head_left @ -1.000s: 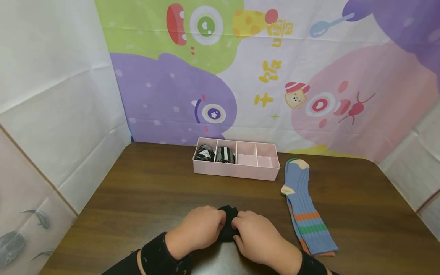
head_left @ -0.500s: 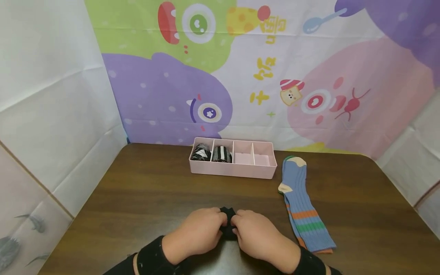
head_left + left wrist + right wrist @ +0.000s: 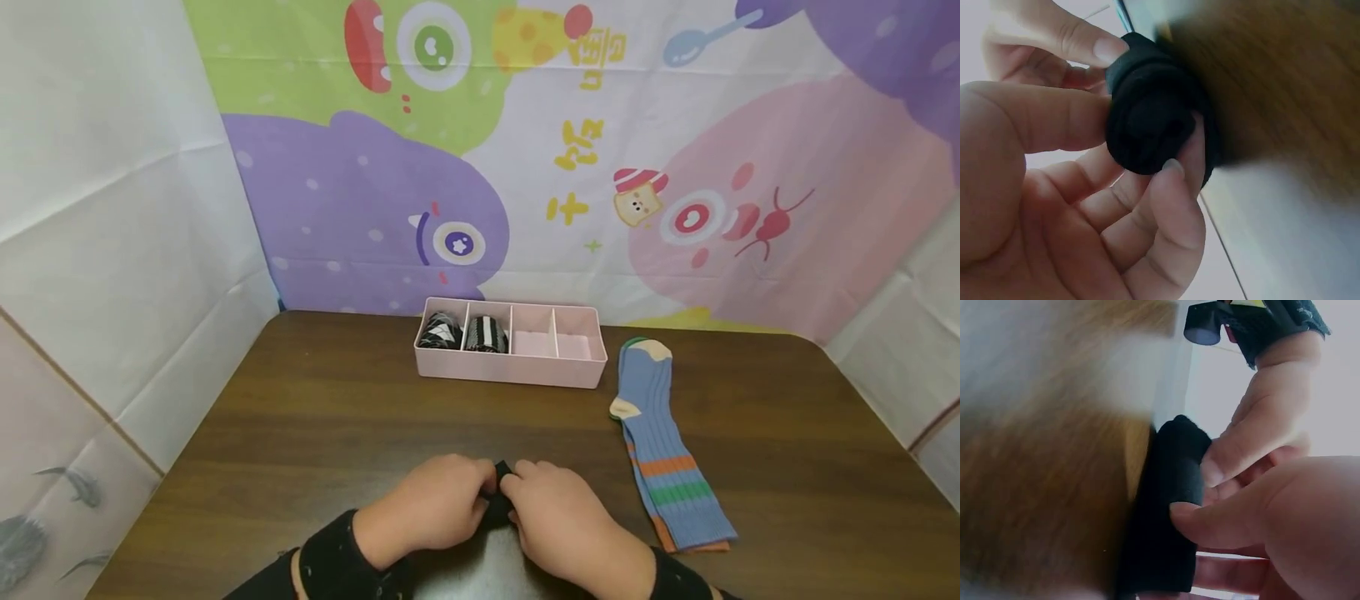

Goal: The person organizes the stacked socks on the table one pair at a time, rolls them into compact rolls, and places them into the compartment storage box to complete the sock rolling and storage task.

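A rolled black sock (image 3: pixel 498 510) stands between both hands at the table's near middle, mostly covered by them in the head view. My left hand (image 3: pixel 438 504) grips its left side; in the left wrist view, thumb and fingers curl round the end of the roll (image 3: pixel 1150 119), whose layers show. On the other side, my right hand (image 3: pixel 562 521) pinches the sock, its thumb pressing the rolled layer (image 3: pixel 1166 531) in the right wrist view. Both hands hold the roll just over or on the tabletop; which one I cannot tell.
At the table's back stands a pink box (image 3: pixel 510 367) with several compartments; the two left ones hold rolled black-and-white socks (image 3: pixel 486 335). Blue socks (image 3: pixel 667 442) with orange and green stripes lie flat to the right. A patterned cloth (image 3: pixel 570 275) hangs behind the wooden table (image 3: pixel 315 433).
The black sock has become a smaller, tighter bundle between my fingers, and less of it shows. My hands have drawn slightly closer together. The box and blue socks stay in place on the table.
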Action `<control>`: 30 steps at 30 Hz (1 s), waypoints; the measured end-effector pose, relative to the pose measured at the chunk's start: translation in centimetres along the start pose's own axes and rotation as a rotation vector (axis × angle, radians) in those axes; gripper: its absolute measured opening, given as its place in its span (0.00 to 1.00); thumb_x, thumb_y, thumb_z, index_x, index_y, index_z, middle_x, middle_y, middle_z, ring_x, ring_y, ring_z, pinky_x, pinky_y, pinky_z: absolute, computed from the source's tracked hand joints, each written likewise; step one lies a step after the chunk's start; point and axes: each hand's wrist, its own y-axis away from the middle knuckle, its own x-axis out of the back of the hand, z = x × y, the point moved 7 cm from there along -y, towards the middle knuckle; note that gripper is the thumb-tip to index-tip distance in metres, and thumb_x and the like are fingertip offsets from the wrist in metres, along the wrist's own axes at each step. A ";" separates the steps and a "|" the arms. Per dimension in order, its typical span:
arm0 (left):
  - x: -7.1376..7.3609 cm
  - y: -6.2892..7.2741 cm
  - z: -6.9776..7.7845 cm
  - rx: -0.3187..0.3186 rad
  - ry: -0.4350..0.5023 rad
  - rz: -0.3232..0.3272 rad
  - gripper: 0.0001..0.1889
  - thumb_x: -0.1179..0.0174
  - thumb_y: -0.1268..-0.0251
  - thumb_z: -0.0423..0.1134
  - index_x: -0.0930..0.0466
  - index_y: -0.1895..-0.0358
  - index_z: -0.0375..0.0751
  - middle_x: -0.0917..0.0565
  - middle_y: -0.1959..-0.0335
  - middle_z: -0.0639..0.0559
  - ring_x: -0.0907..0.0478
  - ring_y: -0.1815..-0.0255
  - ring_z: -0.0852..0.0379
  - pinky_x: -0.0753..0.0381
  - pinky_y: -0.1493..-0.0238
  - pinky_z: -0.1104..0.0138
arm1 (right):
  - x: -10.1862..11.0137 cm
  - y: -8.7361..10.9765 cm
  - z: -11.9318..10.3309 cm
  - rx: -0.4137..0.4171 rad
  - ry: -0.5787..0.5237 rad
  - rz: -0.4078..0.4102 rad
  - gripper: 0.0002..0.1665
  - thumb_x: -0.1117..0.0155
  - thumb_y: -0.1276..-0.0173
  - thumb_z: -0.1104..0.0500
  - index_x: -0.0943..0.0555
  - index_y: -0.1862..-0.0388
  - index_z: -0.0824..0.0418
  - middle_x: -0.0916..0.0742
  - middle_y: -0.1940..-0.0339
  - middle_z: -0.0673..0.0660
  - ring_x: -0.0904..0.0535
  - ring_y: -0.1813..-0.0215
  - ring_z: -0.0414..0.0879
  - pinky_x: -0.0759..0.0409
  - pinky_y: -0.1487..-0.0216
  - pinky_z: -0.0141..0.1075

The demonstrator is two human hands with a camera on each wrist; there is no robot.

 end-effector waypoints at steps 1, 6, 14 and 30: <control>0.0 0.0 0.0 0.004 0.002 0.005 0.03 0.36 0.32 0.34 0.18 0.63 0.48 0.19 0.70 0.60 0.23 0.70 0.64 0.21 0.64 0.65 | 0.0 0.0 0.1 0.000 -0.005 0.002 0.09 0.26 0.35 0.58 0.16 0.59 0.57 0.19 0.65 0.50 0.21 0.63 0.45 0.20 0.62 0.40; -0.4 0.1 0.3 -0.002 -0.061 0.005 0.06 0.32 0.36 0.40 0.20 0.61 0.49 0.21 0.68 0.60 0.24 0.69 0.62 0.22 0.64 0.64 | -0.3 -0.2 0.5 -0.020 -0.038 -0.010 0.06 0.28 0.32 0.58 0.15 0.58 0.56 0.20 0.64 0.48 0.22 0.61 0.45 0.19 0.61 0.39; -0.7 0.3 1.1 0.005 -0.176 -0.016 0.13 0.35 0.32 0.39 0.18 0.47 0.44 0.20 0.58 0.54 0.20 0.55 0.57 0.19 0.51 0.61 | -0.6 -0.3 1.0 -0.060 -0.097 -0.043 0.04 0.32 0.29 0.59 0.15 0.57 0.57 0.21 0.63 0.48 0.24 0.60 0.44 0.19 0.62 0.38; -0.3 0.3 0.7 0.006 -0.141 -0.028 0.11 0.39 0.26 0.40 0.20 0.46 0.42 0.15 0.53 0.50 0.17 0.50 0.54 0.18 0.48 0.59 | -0.1 -0.2 0.1 -0.052 0.052 -0.022 0.17 0.30 0.34 0.64 0.15 0.47 0.54 0.18 0.58 0.53 0.19 0.57 0.51 0.19 0.62 0.46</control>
